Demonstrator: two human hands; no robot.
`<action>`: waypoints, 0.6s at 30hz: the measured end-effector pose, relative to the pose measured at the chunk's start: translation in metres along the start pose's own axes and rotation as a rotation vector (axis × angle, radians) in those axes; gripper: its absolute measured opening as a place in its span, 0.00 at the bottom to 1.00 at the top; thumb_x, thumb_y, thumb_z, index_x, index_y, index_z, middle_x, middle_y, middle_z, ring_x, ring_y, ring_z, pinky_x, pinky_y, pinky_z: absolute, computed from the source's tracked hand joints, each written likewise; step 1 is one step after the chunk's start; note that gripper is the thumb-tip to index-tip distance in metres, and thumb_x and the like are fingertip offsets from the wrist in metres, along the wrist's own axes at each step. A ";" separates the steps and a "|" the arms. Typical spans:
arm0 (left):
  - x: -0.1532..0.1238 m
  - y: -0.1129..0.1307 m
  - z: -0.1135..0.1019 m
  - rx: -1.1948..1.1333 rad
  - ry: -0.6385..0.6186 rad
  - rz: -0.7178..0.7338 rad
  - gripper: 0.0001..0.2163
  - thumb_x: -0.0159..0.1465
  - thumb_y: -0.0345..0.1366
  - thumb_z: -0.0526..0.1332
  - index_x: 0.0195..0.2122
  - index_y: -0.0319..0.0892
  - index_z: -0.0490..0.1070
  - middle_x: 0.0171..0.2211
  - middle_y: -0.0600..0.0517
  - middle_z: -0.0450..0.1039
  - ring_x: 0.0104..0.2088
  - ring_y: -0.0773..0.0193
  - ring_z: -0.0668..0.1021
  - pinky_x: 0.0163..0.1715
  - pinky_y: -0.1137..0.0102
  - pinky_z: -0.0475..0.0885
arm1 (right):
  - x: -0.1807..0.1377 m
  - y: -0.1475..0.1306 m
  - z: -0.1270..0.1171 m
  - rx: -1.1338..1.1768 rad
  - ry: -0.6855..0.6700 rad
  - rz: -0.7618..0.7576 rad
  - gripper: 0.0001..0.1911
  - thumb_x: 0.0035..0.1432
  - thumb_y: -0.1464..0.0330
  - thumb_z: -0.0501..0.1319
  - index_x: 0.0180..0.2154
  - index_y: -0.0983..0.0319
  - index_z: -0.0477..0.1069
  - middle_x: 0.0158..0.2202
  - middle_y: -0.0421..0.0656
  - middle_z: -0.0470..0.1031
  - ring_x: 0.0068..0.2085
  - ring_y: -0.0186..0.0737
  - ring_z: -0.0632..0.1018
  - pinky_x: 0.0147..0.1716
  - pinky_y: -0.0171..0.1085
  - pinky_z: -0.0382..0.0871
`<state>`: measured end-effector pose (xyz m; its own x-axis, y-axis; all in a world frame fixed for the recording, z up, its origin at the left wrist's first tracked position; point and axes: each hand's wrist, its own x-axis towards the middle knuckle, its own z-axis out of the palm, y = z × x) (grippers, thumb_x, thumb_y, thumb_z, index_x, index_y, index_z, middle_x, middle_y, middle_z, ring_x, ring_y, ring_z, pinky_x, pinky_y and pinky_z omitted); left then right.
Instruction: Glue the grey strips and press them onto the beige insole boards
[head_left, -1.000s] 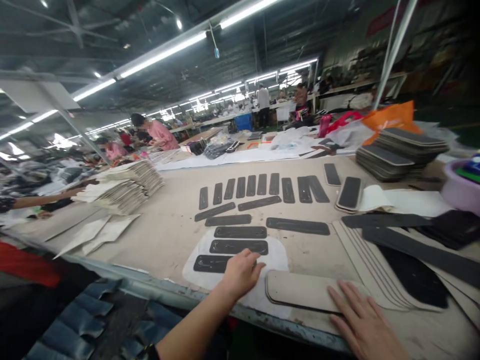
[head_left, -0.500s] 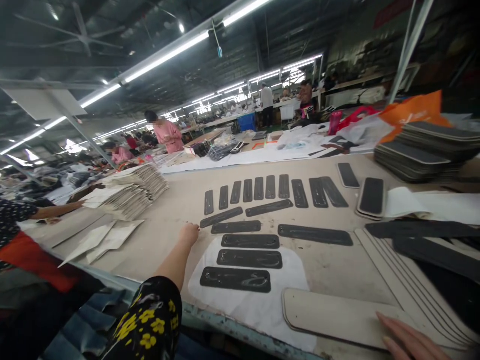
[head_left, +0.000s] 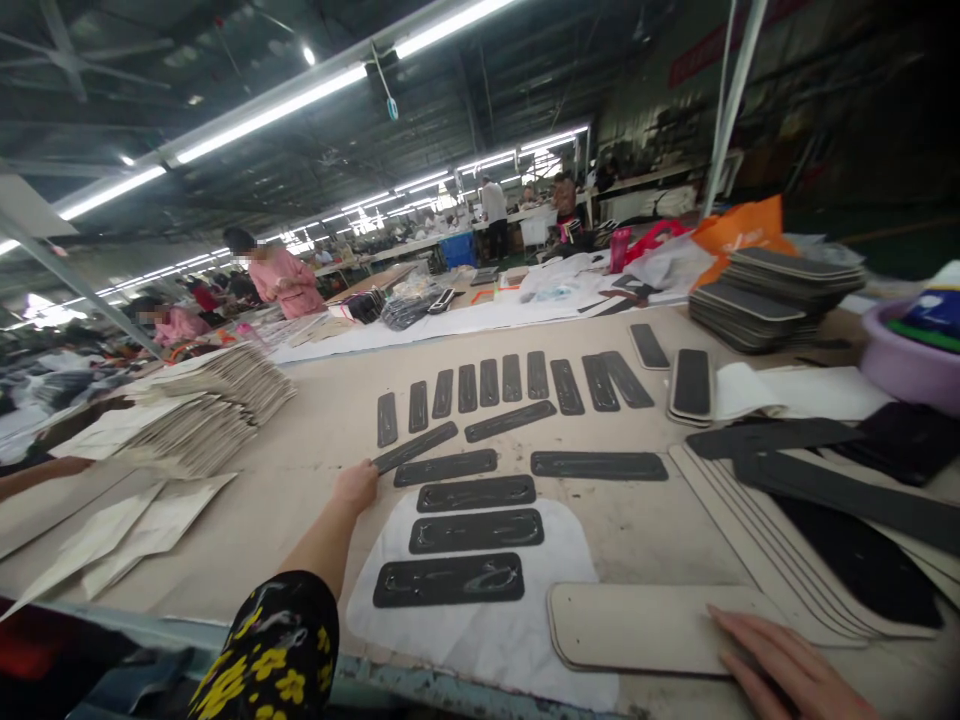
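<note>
My left hand (head_left: 355, 486) reaches forward over the table, fingers pinched on the near end of a black strip (head_left: 416, 447) that lies slanted. Beside it lie more black strips (head_left: 475, 493), some on a white sheet (head_left: 480, 620). My right hand (head_left: 780, 668) rests flat, fingers stretched, on the right end of a beige rounded board (head_left: 637, 628) near the table's front edge. A row of short black strips (head_left: 517, 380) stands farther back.
A stack of beige sheets (head_left: 202, 410) lies at the left. Stacked dark-topped boards (head_left: 772, 295) and a purple basin (head_left: 907, 365) sit at the right, long black pieces (head_left: 840, 500) on fanned beige boards near them. Other people work at tables behind and at the left.
My left hand left the nearest strip on the white sheet, moved forward and left, and now grips the slanted strip's end. My right hand stays on the beige board.
</note>
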<state>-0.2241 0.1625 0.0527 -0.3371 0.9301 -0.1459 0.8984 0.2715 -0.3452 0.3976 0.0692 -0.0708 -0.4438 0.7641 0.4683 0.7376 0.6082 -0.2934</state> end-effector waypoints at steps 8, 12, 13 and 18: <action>-0.017 -0.001 -0.016 0.038 0.098 -0.041 0.15 0.63 0.34 0.45 0.42 0.35 0.67 0.43 0.40 0.66 0.41 0.55 0.75 0.37 0.65 0.68 | 0.011 -0.017 -0.012 0.008 0.024 0.037 0.23 0.57 0.58 0.57 0.53 0.56 0.66 0.52 0.43 0.69 0.50 0.46 0.72 0.47 0.39 0.71; -0.033 -0.002 -0.050 0.040 0.276 -0.047 0.14 0.63 0.36 0.44 0.38 0.38 0.66 0.42 0.43 0.65 0.39 0.56 0.74 0.35 0.66 0.67 | 0.016 -0.025 -0.018 0.087 0.040 0.126 0.21 0.57 0.59 0.57 0.52 0.57 0.67 0.50 0.43 0.70 0.50 0.44 0.72 0.48 0.39 0.70; -0.040 -0.001 -0.061 0.033 0.342 -0.029 0.13 0.63 0.36 0.44 0.37 0.38 0.66 0.41 0.44 0.65 0.37 0.57 0.74 0.33 0.67 0.66 | 0.018 -0.028 -0.022 0.116 0.050 0.152 0.20 0.58 0.60 0.56 0.51 0.57 0.67 0.49 0.44 0.71 0.49 0.44 0.72 0.48 0.39 0.70; -0.090 0.025 -0.114 -0.133 0.570 0.356 0.06 0.60 0.35 0.48 0.30 0.42 0.61 0.34 0.49 0.65 0.30 0.63 0.70 0.31 0.69 0.64 | 0.034 -0.043 -0.041 0.311 0.184 0.304 0.16 0.60 0.63 0.55 0.48 0.59 0.69 0.47 0.47 0.71 0.49 0.45 0.72 0.50 0.42 0.68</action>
<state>-0.1389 0.1141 0.1631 0.1534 0.9435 0.2938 0.9662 -0.0808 -0.2450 0.3717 0.0598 -0.0082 -0.1130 0.8837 0.4541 0.6201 0.4199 -0.6628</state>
